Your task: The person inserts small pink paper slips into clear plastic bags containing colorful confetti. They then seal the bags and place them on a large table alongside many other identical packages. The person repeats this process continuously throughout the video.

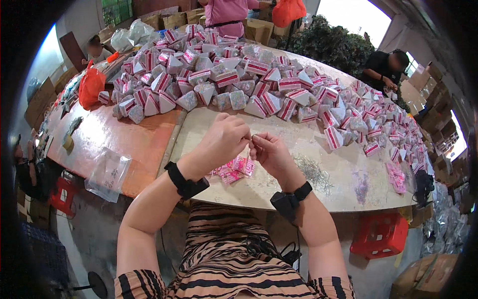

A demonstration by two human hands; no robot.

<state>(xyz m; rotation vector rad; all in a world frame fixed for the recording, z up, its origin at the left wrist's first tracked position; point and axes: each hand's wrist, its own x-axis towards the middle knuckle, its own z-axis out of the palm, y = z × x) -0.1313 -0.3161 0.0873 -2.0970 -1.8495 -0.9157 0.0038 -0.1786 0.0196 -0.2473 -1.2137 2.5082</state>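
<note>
My left hand [223, 140] and my right hand [273, 153] meet above the table, fingertips pinched close together. Whatever sits between those fingers is too small and hidden to name. Just below them lie several small pink-and-white printed packets [230, 174], partly covered by my left wrist. To the right of my right hand, a scatter of thin silvery metal pieces [312, 174] is spread on the tabletop. Each wrist wears a black band with a small box.
A large heap of wedge-shaped white-and-pink packages [226, 74] covers the table's [209, 124] far side and right. Clear plastic bags [108, 172] lie left; a red bag [91, 88] stands behind. More pink packets [396, 177] lie right. A red stool [381, 235] stands below. Other people work around the table.
</note>
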